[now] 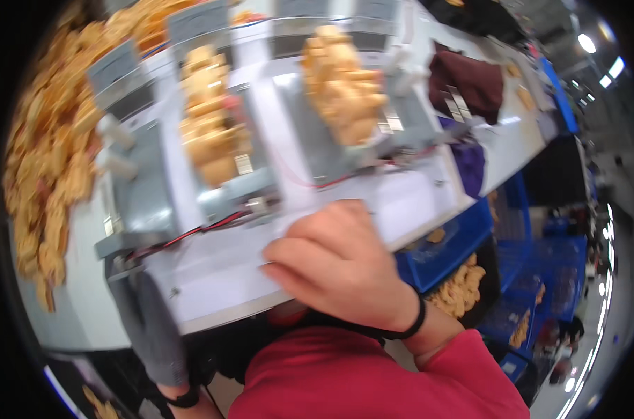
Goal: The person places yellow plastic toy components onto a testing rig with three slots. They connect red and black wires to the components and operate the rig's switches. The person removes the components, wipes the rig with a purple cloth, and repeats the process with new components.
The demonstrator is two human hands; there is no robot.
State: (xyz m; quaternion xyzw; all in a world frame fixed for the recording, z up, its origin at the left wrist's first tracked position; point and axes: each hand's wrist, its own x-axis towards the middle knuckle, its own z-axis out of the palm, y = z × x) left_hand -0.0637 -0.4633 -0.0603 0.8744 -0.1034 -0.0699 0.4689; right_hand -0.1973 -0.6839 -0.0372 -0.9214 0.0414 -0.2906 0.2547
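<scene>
My right hand [338, 265], bare with a black band at the wrist, hovers over the white front strip of the workbench. Its fingers are curled and pressed together; whatever lies inside is hidden. My left hand [151, 328] wears a grey glove and is blurred, its fingers reaching the near end of a metal fixture [141, 202] with white pegs. Two more fixtures stand to the right. One bears a lumpy tan figure-shaped piece [212, 136], the other a similar tan piece [341, 87]. Red and black wires [212, 225] run along the fixtures' near ends.
A big heap of tan pieces [48, 181] covers the bench's left side. On the right lie a maroon cloth [466, 84] and a purple cloth [468, 166]. Below the bench edge stand a blue bin [446, 251] and several blue crates [547, 262], some with tan pieces.
</scene>
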